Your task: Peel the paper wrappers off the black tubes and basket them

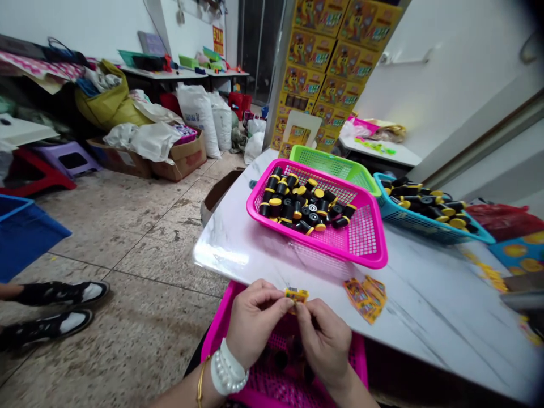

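Observation:
My left hand (257, 320) and my right hand (325, 337) meet just in front of the table edge. Between the thumbs and forefingers of both is a small yellow printed label (296, 293); whether anything sits behind it I cannot tell. Beneath them is a pink basket (217, 324) holding dark pieces, mostly covered by my hands. On the table ahead, another pink basket (369, 235) contains many black cylinders with yellow caps (287, 207). To the right of my hands lie several loose orange printed labels (366, 298), fanned on the white marbled tabletop (416, 283).
A green basket (335, 164) and a blue basket (433, 224) of similar cylinders stand behind and right. Yellow printed boxes (327, 68) are stacked high at the back. Left are a blue bin (29, 238), another person's shoes (80, 292), cartons (182, 158) and white sacks (198, 119).

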Demonstrator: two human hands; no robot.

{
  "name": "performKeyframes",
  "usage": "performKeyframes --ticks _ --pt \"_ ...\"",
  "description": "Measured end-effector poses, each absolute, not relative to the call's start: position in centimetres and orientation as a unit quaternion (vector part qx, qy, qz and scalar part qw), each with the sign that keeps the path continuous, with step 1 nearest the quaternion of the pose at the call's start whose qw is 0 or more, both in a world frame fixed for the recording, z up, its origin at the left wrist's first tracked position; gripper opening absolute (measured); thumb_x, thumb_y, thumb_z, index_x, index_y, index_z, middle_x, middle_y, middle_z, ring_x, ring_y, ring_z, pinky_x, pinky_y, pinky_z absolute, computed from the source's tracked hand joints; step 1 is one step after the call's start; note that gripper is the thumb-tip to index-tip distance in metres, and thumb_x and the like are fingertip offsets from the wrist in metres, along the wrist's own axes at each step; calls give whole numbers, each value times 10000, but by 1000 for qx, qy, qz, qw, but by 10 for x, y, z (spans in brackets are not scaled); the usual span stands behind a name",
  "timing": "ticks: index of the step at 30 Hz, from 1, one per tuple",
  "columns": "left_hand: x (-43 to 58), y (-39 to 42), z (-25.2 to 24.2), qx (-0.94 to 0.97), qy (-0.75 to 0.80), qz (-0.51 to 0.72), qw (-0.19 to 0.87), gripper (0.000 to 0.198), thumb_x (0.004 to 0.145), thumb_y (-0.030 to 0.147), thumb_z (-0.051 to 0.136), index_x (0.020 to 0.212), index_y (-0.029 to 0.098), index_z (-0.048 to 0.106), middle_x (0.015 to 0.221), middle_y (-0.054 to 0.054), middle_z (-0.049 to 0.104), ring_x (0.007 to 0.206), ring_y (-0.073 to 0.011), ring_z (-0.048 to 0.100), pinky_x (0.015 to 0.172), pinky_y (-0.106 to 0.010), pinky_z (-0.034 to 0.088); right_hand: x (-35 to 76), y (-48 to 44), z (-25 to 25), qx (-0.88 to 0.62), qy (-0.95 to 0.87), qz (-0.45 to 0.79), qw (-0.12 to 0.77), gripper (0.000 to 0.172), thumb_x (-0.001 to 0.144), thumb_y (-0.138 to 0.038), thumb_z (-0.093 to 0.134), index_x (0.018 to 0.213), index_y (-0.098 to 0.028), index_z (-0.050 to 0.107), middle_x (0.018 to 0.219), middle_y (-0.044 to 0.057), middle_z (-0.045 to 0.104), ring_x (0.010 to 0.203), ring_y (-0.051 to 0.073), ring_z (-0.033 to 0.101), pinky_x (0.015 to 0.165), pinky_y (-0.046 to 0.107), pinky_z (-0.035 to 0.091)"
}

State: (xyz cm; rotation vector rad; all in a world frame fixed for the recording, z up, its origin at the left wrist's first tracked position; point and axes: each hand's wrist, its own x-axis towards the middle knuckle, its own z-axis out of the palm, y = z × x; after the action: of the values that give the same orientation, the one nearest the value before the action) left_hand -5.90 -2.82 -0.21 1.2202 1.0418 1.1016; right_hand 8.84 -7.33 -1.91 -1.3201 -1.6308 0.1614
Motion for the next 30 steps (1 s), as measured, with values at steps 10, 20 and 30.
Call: performKeyframes --ticks 10,20,30 --pt "-59 -16 14 600 421 460 502 152 862 241 688 869 193 832 748 -63 679 705 -180 634 674 -293 512 109 -45 8 -600 -567 285 487 233 912 -384 678 843 -169 734 750 40 734 643 168 662 610 275 557" --pt "-56 -10 20 415 420 456 666 315 748 310 785 985 146 659 705 2 690 483 -83 545 491 -216 441 105 -48 7 -598 -641 69 475 216 961 -286 628 781 -187 696 663 -9 675 564 119 598 555 231 457" --pt "-52 -20 10 353 387 440 730 307 666 336 873 845 122 744 666 -30 702 536 -94 549 540 -222 427 93 -40 13 -531 -696 36 481 195 976 -234 600 806 -198 687 652 -17 666 543 120 614 533 229 459"
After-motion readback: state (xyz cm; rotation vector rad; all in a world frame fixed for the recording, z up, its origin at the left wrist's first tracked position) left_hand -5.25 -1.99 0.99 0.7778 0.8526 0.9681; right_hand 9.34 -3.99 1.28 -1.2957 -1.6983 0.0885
